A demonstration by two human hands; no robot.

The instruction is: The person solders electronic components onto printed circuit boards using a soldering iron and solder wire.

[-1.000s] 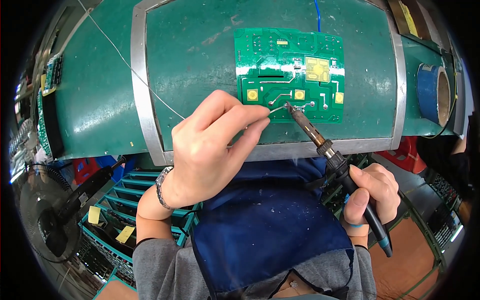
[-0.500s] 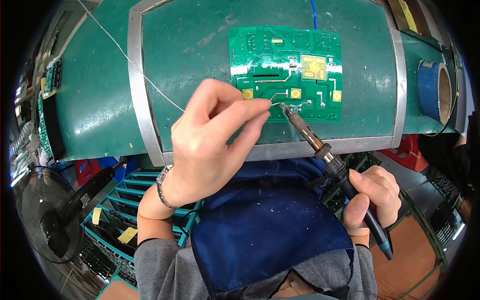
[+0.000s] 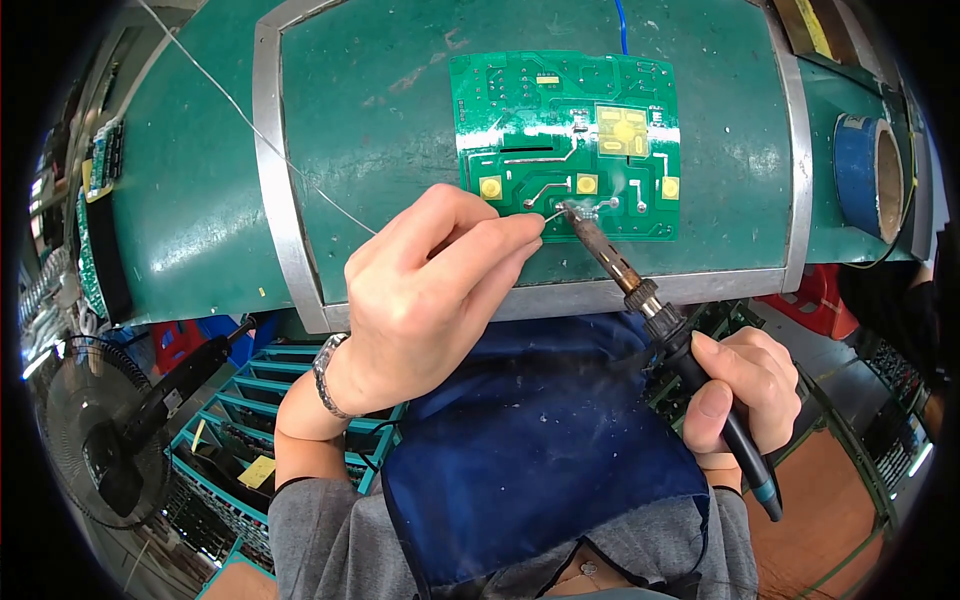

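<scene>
A green circuit board (image 3: 490,125) with yellow pads lies on the green work surface, a blue wire (image 3: 622,28) running off its far edge. My left hand (image 3: 425,285) pinches thin solder wire (image 3: 335,198) between thumb and fingers, its tip at the near part of the board. From there the wire trails off to the far left. My right hand (image 3: 750,390) grips the black handle of a soldering iron (image 3: 640,290). The iron's tip meets the board beside the solder's end, with a wisp of smoke above.
A blue tape roll (image 3: 868,180) stands at the right. Metal strips (image 3: 800,150) frame the surface. Circuit boards (image 3: 95,230) line the left edge. Below are a black fan (image 3: 110,440), a teal rack (image 3: 230,440) and a red stool (image 3: 815,300).
My left hand has moved slightly nearer to me with the solder wire. Smoke now rises at the iron's tip. The board has shifted a little to the left.
</scene>
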